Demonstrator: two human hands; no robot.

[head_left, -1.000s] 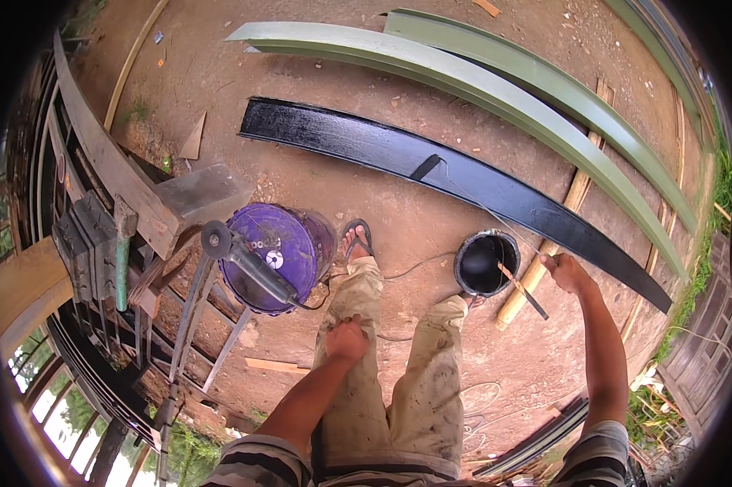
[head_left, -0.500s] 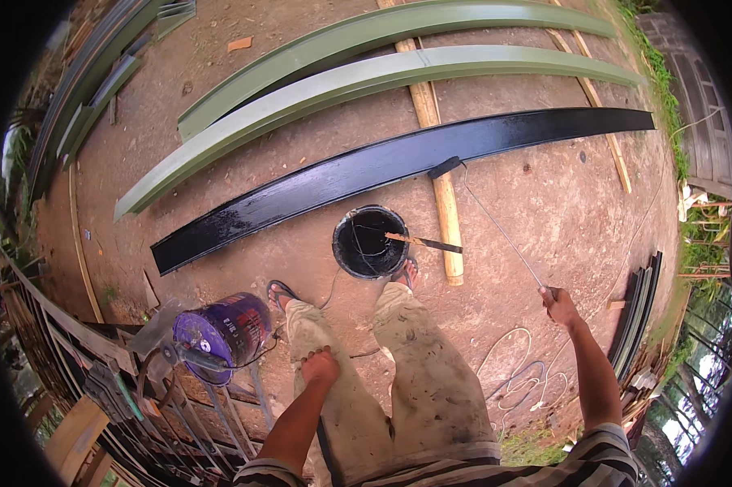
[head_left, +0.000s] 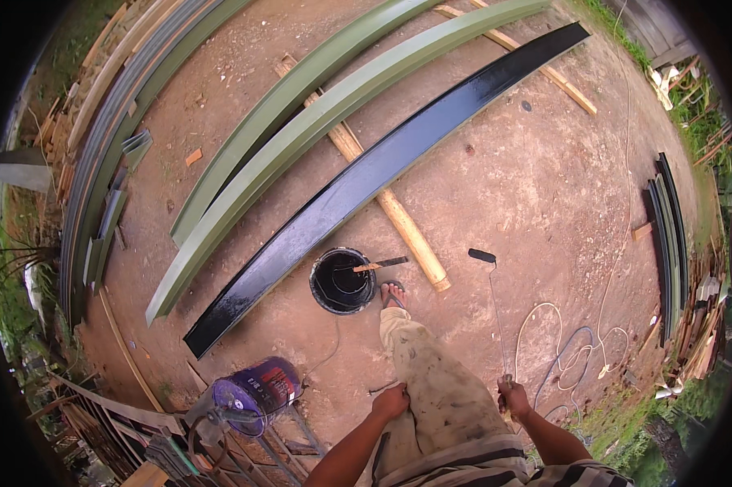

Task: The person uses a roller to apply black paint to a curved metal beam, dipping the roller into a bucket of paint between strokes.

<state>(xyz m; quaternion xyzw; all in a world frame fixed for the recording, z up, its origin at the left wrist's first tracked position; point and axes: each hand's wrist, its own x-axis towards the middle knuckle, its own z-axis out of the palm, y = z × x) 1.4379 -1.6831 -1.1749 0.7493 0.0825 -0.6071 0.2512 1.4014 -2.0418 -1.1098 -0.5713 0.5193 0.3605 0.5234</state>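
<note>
My right hand (head_left: 513,398) is closed round the handle of a long paint roller (head_left: 500,325). Its black roller head (head_left: 481,256) is over the dirt, apart from the beam. At my trouser leg (head_left: 439,365), my left hand (head_left: 392,402) has its fingers closed on the cloth; the fingertips are partly hidden. A long steel beam (head_left: 374,170) coated in glossy black lies slantwise ahead. Between it and my foot stands a black bucket (head_left: 316,294) with dark paint inside. A paint-smeared stick (head_left: 380,265) lies across its rim.
Green beams (head_left: 317,118) lie beyond the black one, over a wooden pole (head_left: 411,235). A purple bucket (head_left: 256,394) is at lower left. Coiled rope and hose (head_left: 557,357) lie right, near stacked dark profiles (head_left: 666,243). More long profiles (head_left: 98,162) line the left.
The roller head has left the black beam and swung nearer, over the dirt. My right hand has drawn in toward my body. My view and stance have turned, and the beams look more slanted.
</note>
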